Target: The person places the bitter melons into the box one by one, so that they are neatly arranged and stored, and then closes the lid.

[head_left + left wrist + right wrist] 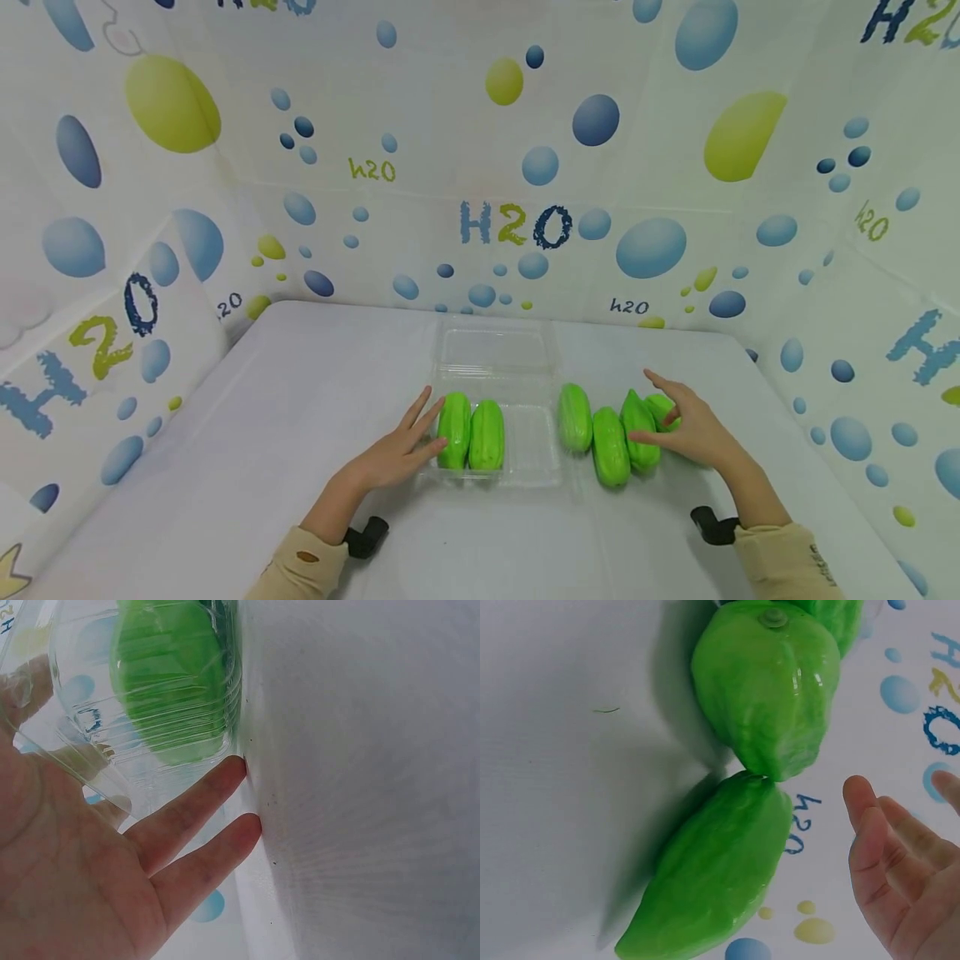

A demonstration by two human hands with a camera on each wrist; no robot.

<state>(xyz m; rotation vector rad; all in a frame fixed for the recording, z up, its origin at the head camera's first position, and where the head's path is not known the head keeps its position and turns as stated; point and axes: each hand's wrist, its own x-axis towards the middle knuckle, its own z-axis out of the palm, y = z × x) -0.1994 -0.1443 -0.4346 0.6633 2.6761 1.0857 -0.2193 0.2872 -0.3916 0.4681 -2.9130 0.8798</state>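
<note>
A clear plastic clamshell box (532,442) lies with its lid (492,352) folded back. Two long, ridged green fruits (487,433) sit side by side in its left part. My left hand (393,457) is at the box's left side, fingers spread; in the left wrist view, two fingertips (238,769) reach the tabletop by the wall, near a green fruit (172,682) seen through the plastic. My right hand (693,429) hovers over the right end of several loose green fruits (611,447), thumb and fingers apart, holding nothing. In the right wrist view, a pointed fruit (712,874) lies beside that hand.
A white cloth-covered table (300,400) extends around the box. Behind and at both sides stands a white sheet (435,108) printed with blue and yellow ovals. Black wrist mounts (367,537) sit below both hands.
</note>
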